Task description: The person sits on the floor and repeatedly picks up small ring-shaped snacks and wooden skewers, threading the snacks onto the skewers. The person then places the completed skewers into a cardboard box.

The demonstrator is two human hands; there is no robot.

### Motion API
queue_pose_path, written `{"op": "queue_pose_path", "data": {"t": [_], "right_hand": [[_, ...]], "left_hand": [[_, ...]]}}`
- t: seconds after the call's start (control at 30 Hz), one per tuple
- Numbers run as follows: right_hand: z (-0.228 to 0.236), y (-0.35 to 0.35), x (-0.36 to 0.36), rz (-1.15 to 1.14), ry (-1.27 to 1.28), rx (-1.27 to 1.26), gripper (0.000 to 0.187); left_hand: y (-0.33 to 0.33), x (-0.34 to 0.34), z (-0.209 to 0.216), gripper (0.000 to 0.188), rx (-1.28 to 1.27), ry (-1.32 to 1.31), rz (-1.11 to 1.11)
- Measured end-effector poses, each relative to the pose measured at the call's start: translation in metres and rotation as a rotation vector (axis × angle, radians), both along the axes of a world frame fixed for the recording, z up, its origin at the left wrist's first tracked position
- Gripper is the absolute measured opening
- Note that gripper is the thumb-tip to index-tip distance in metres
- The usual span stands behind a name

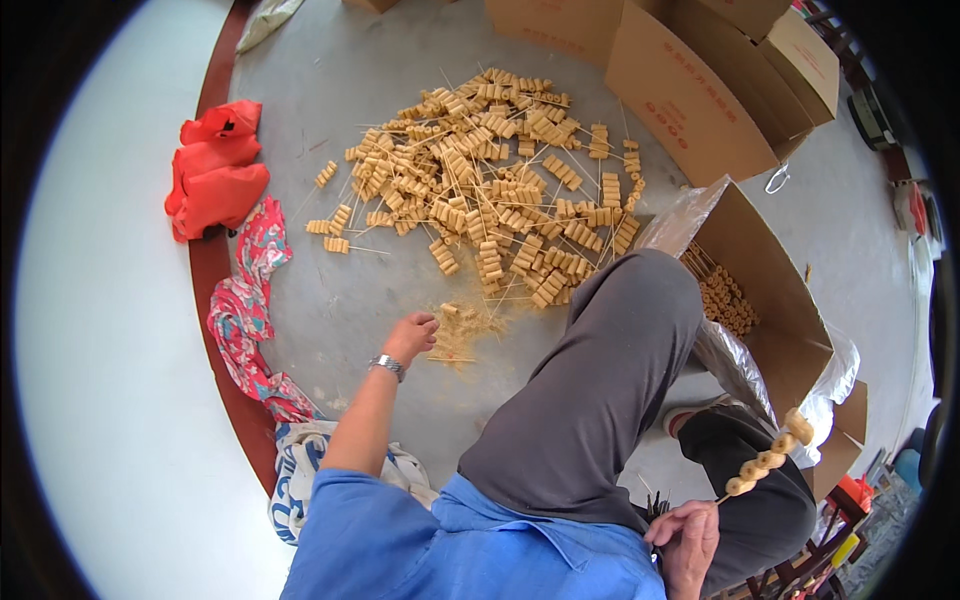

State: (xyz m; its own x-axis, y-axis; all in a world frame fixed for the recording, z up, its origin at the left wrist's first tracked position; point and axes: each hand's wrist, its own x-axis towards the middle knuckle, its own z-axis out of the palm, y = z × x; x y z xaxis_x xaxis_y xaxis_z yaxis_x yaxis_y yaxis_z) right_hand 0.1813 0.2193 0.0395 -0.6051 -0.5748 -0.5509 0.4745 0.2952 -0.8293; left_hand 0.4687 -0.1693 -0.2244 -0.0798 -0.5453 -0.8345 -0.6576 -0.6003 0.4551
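Observation:
My right hand (690,540) is closed on the stick of a skewer (757,470), which slants up to the right over my knee. Several tan, ring-shaped rolled pieces are threaded along it. My left hand (411,336), with a metal watch on the wrist, hangs over the floor at the left with its fingers curled together; anything between them is hidden. Just right of those fingers is a patch of yellow crumbs (468,322) with a loose tan piece (449,309) and a thin stick. Farther off lies a large heap of similar skewers (470,190).
An open carton lined with silvery film (790,300) stands right of my knee, with stacked skewers (725,298) inside. Another cardboard box (690,95) is beyond it. Red cloth (215,172) and a pink floral cloth (243,305) lie along the left edge of the grey floor (330,110).

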Motion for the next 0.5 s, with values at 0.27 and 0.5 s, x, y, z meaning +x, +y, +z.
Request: {"op": "queue_pose_path", "data": {"t": [0.27, 0.5], "right_hand": [[0.000, -0.040, -0.012, 0.043, 0.023, 0.072, 0.033], [-0.004, -0.050, -0.019, 0.021, -0.056, 0.181, 0.031]], "left_hand": [[0.029, -0.088, -0.092, 0.038, -0.440, -0.169, -0.599], [0.032, -0.139, -0.106, 0.037, -0.508, -0.261, -0.733]]}}
